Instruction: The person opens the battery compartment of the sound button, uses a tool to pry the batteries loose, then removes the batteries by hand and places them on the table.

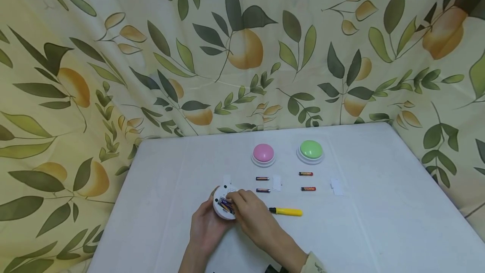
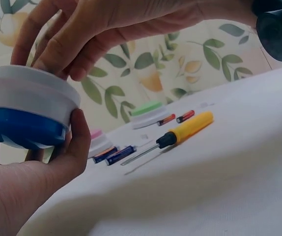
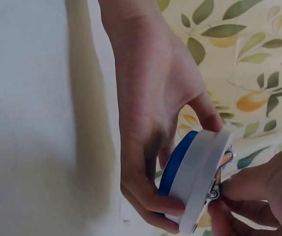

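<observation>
My left hand (image 1: 206, 228) holds a round push-button device (image 2: 30, 96) with a white base and a blue dome. Its dome faces down, and the open battery compartment on its underside faces up in the head view. Batteries (image 1: 226, 206) lie in that compartment, one of them tilted up. With bent fingers, my right hand (image 1: 259, 220) pinches the end of a battery (image 3: 224, 160) at the compartment; the fingertips partly hide it. To the right of the hands, a screwdriver (image 1: 286, 212) with a yellow and black handle lies on the table.
Farther back on the white table (image 1: 379, 222) stand a pink-domed button (image 1: 263, 153) and a green-domed button (image 1: 311, 150). Loose dark batteries (image 1: 263, 190) and red batteries (image 1: 308, 188) lie before them, near small white covers (image 1: 277, 183). A patterned curtain (image 1: 242, 96) hangs behind.
</observation>
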Motion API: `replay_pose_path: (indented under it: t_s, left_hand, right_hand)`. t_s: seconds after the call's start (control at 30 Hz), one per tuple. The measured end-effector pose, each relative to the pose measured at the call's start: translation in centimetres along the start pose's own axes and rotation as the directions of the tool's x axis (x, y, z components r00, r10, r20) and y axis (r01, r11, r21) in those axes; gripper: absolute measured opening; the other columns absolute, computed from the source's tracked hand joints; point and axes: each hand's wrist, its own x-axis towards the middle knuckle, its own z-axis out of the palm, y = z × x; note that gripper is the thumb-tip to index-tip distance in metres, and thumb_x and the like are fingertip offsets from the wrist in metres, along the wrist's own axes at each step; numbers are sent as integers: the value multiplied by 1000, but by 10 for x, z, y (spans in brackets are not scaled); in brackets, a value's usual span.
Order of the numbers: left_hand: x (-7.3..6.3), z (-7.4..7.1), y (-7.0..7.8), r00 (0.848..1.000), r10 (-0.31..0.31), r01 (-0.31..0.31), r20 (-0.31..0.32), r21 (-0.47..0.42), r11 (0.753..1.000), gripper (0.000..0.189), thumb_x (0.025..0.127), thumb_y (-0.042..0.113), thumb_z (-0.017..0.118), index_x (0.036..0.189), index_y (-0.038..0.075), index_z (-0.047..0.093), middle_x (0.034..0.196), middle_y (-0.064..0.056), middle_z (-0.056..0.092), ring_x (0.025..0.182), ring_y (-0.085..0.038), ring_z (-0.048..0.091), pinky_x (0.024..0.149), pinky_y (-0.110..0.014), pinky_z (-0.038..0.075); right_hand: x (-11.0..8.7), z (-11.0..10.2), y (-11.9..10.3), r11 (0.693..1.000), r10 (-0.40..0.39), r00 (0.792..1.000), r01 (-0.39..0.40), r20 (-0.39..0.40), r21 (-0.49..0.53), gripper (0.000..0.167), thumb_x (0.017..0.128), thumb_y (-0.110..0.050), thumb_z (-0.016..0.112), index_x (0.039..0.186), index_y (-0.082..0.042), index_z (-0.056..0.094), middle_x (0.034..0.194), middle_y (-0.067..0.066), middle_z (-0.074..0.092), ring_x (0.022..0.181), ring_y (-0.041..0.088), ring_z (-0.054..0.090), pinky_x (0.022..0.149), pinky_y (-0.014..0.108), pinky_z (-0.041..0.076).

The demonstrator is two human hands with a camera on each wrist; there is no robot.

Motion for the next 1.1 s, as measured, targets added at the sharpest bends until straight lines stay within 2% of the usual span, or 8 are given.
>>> replay_pose_path:
  t_s: [0.27, 0.37, 0.53, 0.63, 0.8, 0.9, 1.0, 1.1]
  left_hand:
    - [1, -2, 0, 999, -3, 3, 35, 6, 1000, 62, 112, 31, 17, 166, 26, -14, 174, -5, -9, 152, -22, 19, 119, -51, 31]
    - [2, -3, -1, 1000, -7, 7, 24, 4, 1000, 61, 112, 30, 17, 165, 25, -12, 174, -5, -7, 150, -21, 23, 118, -51, 31]
    - [1, -1, -1, 1000, -11, 11, 16, 5, 1000, 60, 112, 31, 17, 165, 26, -10, 175, -5, -6, 152, -22, 20, 118, -49, 32]
    - [1, -2, 0, 999, -8, 7, 45, 9, 1000, 61, 112, 32, 16, 166, 27, -12, 176, -4, -10, 151, -21, 22, 118, -48, 33]
    - [0, -5, 3, 996, 19, -17, 89, -22, 1000, 60, 113, 33, 14, 165, 26, -13, 175, -6, -17, 148, -18, 34, 120, -51, 33]
    - [-2, -7, 7, 994, 39, -33, 103, -58, 998, 58, 113, 34, 14, 166, 23, -8, 174, -9, -21, 148, -23, 38, 121, -54, 32]
    - [-5, -8, 12, 993, 64, -54, 96, -106, 993, 55, 113, 34, 16, 165, 21, 2, 175, -11, -16, 147, -27, 41, 121, -56, 33]
    - [-9, -10, 17, 993, 88, -72, 80, -176, 982, 51, 113, 34, 19, 162, 20, 13, 174, -13, 3, 148, -31, 39, 121, -56, 31]
  right_hand:
    - [-1, -3, 1, 998, 22, 1000, -22, 13, 51, 28, 91, -2, 77, 117, -8, 69, 103, 3, 72, 95, 15, 67, 83, 30, 61]
    - [-1, -3, 1, 998, 33, 999, -34, 17, 51, 28, 92, -1, 76, 118, -7, 69, 103, 3, 72, 95, 16, 67, 84, 30, 61]
    - [0, -3, 0, 999, 32, 999, -33, 9, 33, 28, 91, -2, 77, 118, -7, 69, 104, 2, 71, 96, 15, 66, 85, 30, 61]
    - [1, -2, 0, 999, 36, 999, -36, 10, 26, 27, 91, -1, 77, 116, -7, 70, 104, 2, 70, 96, 14, 65, 86, 30, 60]
    - [4, -1, 3, 998, 43, 999, -44, 23, 40, 24, 91, -2, 76, 114, -7, 71, 105, 2, 69, 98, 14, 64, 86, 29, 60]
    - [7, 2, 8, 997, 45, 999, -46, 14, 65, 25, 89, -1, 77, 113, -7, 72, 105, 2, 68, 98, 14, 64, 86, 30, 59]
    - [11, 4, 15, 994, 45, 999, -43, -15, 96, 25, 87, 1, 77, 110, -8, 71, 104, 2, 67, 94, 15, 62, 82, 29, 58]
    - [17, 6, 20, 987, 77, 996, -71, -35, 142, 26, 86, 3, 77, 109, -8, 70, 102, 2, 66, 92, 14, 60, 79, 29, 56]
